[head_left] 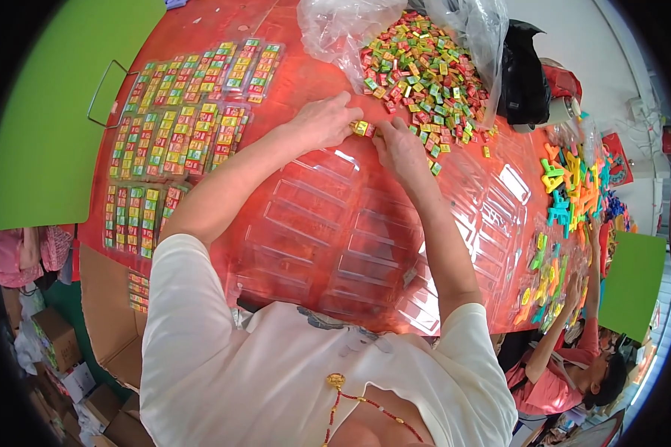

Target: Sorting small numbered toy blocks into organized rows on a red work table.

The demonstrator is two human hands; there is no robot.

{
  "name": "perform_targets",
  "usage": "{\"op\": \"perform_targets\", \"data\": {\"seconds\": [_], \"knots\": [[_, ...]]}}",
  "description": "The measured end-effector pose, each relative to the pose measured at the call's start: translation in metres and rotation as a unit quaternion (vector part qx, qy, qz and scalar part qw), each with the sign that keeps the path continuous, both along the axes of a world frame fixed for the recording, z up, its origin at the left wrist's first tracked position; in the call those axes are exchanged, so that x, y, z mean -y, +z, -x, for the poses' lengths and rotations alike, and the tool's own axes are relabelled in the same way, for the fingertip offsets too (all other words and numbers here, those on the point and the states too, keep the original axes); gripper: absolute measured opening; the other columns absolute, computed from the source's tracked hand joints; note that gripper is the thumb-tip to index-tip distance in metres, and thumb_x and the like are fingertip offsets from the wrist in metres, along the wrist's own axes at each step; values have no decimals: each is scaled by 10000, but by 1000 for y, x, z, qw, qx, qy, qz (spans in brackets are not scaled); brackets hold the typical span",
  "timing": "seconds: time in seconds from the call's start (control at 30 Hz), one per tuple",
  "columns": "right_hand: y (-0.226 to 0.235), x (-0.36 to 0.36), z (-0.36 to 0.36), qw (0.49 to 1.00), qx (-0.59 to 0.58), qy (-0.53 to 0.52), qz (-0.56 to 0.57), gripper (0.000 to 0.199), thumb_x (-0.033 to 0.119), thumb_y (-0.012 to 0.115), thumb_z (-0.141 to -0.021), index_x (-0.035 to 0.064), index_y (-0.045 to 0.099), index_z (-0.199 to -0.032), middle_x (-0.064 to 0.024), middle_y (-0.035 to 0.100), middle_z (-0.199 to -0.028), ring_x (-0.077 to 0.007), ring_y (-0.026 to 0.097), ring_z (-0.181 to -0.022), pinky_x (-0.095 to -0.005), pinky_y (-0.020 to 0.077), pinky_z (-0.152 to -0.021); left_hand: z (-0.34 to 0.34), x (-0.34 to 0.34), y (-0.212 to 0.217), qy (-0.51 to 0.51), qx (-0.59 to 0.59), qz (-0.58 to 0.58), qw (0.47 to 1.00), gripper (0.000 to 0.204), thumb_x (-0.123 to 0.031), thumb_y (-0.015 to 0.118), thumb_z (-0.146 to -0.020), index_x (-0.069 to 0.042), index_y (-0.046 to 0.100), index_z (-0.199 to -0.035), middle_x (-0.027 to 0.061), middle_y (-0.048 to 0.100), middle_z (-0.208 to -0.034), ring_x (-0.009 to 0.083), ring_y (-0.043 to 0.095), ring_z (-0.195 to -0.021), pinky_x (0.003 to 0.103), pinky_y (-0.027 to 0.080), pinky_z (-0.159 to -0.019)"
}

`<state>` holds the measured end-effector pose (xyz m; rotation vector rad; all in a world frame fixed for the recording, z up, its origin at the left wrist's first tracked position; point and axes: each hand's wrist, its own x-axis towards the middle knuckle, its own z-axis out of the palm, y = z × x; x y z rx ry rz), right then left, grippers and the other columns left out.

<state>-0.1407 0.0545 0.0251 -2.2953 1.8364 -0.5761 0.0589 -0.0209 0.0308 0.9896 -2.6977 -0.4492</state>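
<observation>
Over the red table (291, 82), my left hand (325, 122) and my right hand (404, 153) meet around a short row of small yellow and red boxes (362, 128). The left fingers pinch one end, and the right fingers close on the other. Just beyond my right hand spreads a heap of loose small boxes (425, 71) in red, yellow and green. Beneath my forearms lie clear plastic trays (298, 220) with long slots. Far to the left, several trays filled with rows of these boxes (175, 141) lie close together.
Clear plastic bags (343, 30) edge the heap, with a black bag (525, 74) beside them. Bright plastic pieces (574, 186) cover the right end, where a co-worker (552, 380) reaches in. An open cardboard box (112, 313) stands at the lower left, below a green board (60, 104).
</observation>
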Motion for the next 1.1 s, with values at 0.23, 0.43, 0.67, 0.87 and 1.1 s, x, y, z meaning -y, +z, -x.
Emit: {"op": "perform_targets", "data": {"seconds": [0.23, 0.43, 0.67, 0.87, 1.1], "knots": [[25, -47, -50, 999, 48, 4, -6, 134, 123, 645, -859, 39, 612, -958, -177, 591, -891, -393, 650, -787, -480, 541, -708, -52, -40, 26, -18, 6, -36, 999, 261, -160, 685, -851, -111, 611, -1096, 165, 518, -1083, 392, 646, -955, 484, 565, -740], [9, -57, -68, 998, 64, 28, -8, 179, 101, 638, -859, 8, 613, -1010, -188, 586, -911, -384, 641, -841, -481, 531, -750, -73, -55, 16, -1, -8, -38, 999, 275, -122, 676, -856, -87, 604, -1119, 156, 504, -1088, 364, 620, -1012, 465, 553, -767], [12, -62, -57, 996, 78, 28, 20, 184, 104, 629, -865, 44, 632, -1039, -154, 574, -894, -381, 626, -822, -471, 524, -729, -99, -48, 7, 50, -99, 40, 993, 258, -46, 613, -867, -69, 643, -1123, 99, 567, -1026, 316, 599, -946, 430, 500, -815], [-4, -57, -59, 994, -9, 90, 68, 198, 81, 589, -846, 71, 643, -1037, -146, 569, -876, -366, 611, -769, -475, 500, -682, -96, -56, 0, 19, 12, 100, 995, 227, -59, 617, -853, -67, 681, -1071, 77, 595, -1051, 266, 552, -998, 391, 438, -880], [0, -36, -6, 997, -29, -9, 78, 209, 93, 649, -829, 54, 610, -1031, -152, 586, -914, -354, 631, -791, -465, 524, -689, -80, -66, 7, -13, 3, 106, 994, 404, -58, 600, -843, -136, 628, -1238, 107, 569, -1235, 276, 513, -1166, 438, 403, -926]]}}
